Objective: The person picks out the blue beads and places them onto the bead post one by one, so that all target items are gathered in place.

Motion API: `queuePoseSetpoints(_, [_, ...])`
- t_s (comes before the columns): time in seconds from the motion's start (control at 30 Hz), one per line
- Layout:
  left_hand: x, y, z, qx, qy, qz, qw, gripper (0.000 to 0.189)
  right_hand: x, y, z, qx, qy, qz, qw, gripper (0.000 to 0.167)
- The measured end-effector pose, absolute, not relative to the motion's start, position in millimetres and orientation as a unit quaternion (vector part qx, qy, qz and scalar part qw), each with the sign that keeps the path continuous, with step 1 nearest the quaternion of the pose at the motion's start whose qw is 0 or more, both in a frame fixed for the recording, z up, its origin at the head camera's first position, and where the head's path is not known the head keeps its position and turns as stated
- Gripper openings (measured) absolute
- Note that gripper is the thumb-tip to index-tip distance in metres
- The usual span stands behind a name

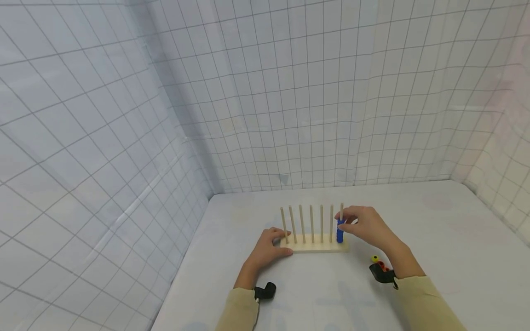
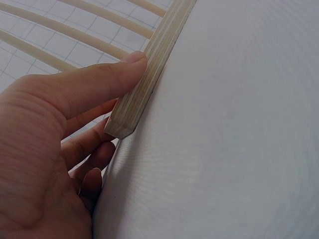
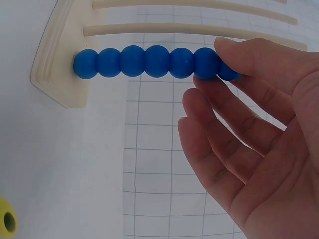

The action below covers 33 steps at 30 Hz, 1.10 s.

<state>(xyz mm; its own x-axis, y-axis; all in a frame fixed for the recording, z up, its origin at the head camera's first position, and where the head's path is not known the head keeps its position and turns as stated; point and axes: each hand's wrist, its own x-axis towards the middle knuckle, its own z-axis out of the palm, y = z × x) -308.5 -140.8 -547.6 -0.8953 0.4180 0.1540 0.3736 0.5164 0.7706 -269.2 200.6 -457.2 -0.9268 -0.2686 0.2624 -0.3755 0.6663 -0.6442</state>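
A pale wooden peg board (image 1: 314, 248) stands on the table, with a row of several upright pegs. My left hand (image 1: 266, 247) holds its left end; in the left wrist view the thumb (image 2: 107, 82) presses the front edge of the base (image 2: 144, 82), with fingers behind. On the rightmost peg sits a stack of blue beads (image 3: 157, 61), reaching down to the base. My right hand (image 1: 366, 225) pinches the topmost blue bead (image 3: 229, 72) between thumb and fingers, while its other fingers are loosely bent beside the stack. The remaining pegs (image 1: 312, 223) are bare.
Near my right wrist lie a yellow bead (image 1: 375, 258) and a few red-orange beads (image 1: 381, 264), partly hidden by the black wrist camera (image 1: 381, 274). White grid-patterned sheets (image 1: 290, 92) hang behind and at both sides of the white table (image 1: 314, 289).
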Motion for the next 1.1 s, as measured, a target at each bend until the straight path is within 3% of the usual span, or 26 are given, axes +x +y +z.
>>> queuePoseSetpoints(0.5, [-310, -140, -547, 0.221, 0.874, 0.431, 0.028, 0.056, -271, 201, -455, 0.174, -0.914, 0.360, 0.062, 0.024])
queuePoseSetpoints(0.73, [-309, -139, -549, 0.219, 0.876, 0.429, 0.026, 0.056, -269, 205, -453, 0.181, -0.914, 0.356, 0.069, 0.018])
queuePoseSetpoints(1.1, [-310, -139, -547, 0.215, 0.882, 0.418, 0.033, 0.058, -262, 217, -444, 0.169, -0.931, 0.316, 0.065, 0.030])
